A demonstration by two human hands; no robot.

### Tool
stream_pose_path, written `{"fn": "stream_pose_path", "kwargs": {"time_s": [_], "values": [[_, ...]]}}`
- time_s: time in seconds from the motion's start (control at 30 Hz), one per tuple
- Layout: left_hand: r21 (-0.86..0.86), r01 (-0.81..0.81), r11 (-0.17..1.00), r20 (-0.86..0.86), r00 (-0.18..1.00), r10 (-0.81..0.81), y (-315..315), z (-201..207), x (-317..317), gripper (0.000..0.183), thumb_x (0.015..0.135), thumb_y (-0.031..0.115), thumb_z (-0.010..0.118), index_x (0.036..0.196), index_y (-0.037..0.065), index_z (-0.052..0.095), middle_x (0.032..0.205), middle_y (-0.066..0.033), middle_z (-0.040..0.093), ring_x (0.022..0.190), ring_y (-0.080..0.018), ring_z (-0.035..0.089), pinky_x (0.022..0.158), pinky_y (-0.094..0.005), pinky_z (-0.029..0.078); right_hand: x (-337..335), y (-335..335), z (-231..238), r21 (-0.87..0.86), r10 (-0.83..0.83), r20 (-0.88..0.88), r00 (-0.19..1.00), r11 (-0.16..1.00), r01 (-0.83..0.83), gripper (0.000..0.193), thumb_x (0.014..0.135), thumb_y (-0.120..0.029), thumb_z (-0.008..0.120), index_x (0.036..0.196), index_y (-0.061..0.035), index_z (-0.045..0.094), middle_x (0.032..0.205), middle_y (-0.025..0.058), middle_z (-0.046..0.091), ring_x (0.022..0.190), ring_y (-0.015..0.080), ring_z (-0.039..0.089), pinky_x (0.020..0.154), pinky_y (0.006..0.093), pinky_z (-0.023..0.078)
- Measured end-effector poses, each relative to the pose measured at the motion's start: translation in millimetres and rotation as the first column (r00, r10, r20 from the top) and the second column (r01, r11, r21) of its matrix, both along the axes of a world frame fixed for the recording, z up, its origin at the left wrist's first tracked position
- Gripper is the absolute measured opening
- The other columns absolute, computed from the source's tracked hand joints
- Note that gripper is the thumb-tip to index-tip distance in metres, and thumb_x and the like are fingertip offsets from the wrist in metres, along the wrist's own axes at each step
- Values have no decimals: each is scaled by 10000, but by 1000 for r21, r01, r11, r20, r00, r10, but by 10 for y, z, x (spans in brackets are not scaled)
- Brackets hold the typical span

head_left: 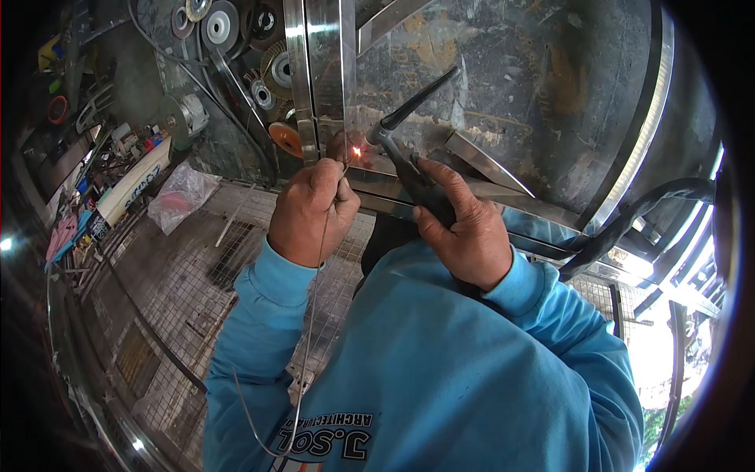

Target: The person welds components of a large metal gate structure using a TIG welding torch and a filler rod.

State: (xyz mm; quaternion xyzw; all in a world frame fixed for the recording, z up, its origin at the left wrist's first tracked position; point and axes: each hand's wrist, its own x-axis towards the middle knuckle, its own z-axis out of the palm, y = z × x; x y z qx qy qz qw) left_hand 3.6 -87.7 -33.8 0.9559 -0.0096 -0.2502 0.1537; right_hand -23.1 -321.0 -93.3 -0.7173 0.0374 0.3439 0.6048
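Fingers curled shut, the left hand (311, 212) pinches a thin metal rod (312, 315) running from near a glowing spot (356, 151) at a metal frame (330, 71) down past the forearm. The right hand (472, 236) grips a black torch (409, 175) above the tabletop (605, 118), handle slanting up-left, slim tail pointing up-right.

torch handle (414, 179): lower end hidden | wire (312, 315): tip indistinct | steel bars (332, 71): cut by top edge
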Motion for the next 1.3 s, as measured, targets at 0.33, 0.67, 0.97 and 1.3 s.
{"fn": "stream_pose_path", "kwargs": {"time_s": [0.33,0.67,0.97,1.3], "values": [[36,2,999,-15,1000,-2,-22,10,16,189,889,12,657,1072,-9,616,1054,-244,734,956,-438,730,804,-465,625,30,-17,13,24,41,-79,996,999,-39,585,915,-202,719,1469,-191,531,1004,120,792,872,350,767,930,445,489],[9,52,999,42,998,-52,-3,-24,0,230,879,9,671,1082,1,565,929,-234,701,855,-433,711,703,-487,594,14,-9,-3,3,48,-27,998,999,-48,600,920,-219,713,1486,-189,516,988,129,789,872,360,763,933,489,477],[-17,2,1000,7,1000,-2,-15,-6,25,177,889,10,670,1059,5,618,1007,-243,726,934,-431,735,775,-451,607,5,-7,-28,28,3,15,1000,1000,-4,610,912,-213,719,1486,-211,513,990,152,781,882,365,760,844,449,549],[8,-1,1000,-16,1000,1,-27,4,49,176,887,3,655,1058,-17,620,1037,-251,735,943,-447,731,783,-464,617,10,-17,-11,-7,32,-8,999,999,-32,595,917,-223,724,1477,-210,522,993,123,787,890,362,757,933,450,476]]}}
